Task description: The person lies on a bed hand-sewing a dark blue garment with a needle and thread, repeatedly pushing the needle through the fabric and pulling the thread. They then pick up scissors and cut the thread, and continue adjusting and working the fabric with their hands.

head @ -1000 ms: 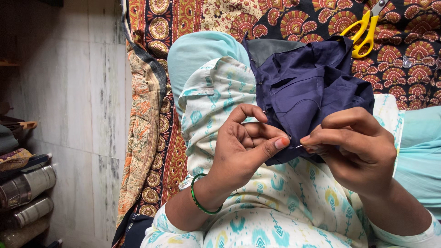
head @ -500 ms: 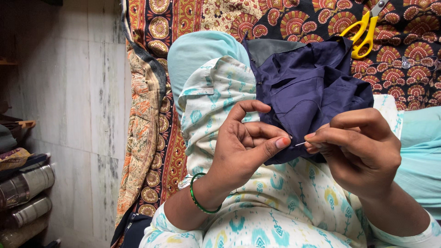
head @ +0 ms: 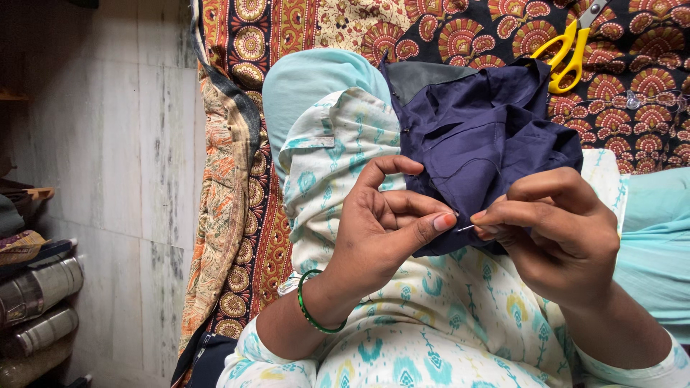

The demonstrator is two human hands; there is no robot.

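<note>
A crumpled navy blue cloth [head: 481, 144] lies over my raised knee. My left hand [head: 384, 230], with a green bangle on its wrist, pinches the cloth's lower edge between thumb and fingers. My right hand [head: 557, 230] pinches a thin silver needle [head: 467, 228], whose tip points at the cloth edge right beside my left thumb. A dark thread runs from the needle up across the cloth.
Yellow-handled scissors [head: 568, 50] lie on the patterned red and black bedspread [head: 632, 86] at the top right. The bedspread hangs down at the left beside a pale marble floor [head: 122, 144]. Steel containers [head: 39, 287] and other items sit at the far left.
My right hand drew the needle a little to the right, then brought it back toward my left thumb. The cloth and my left hand barely moved.
</note>
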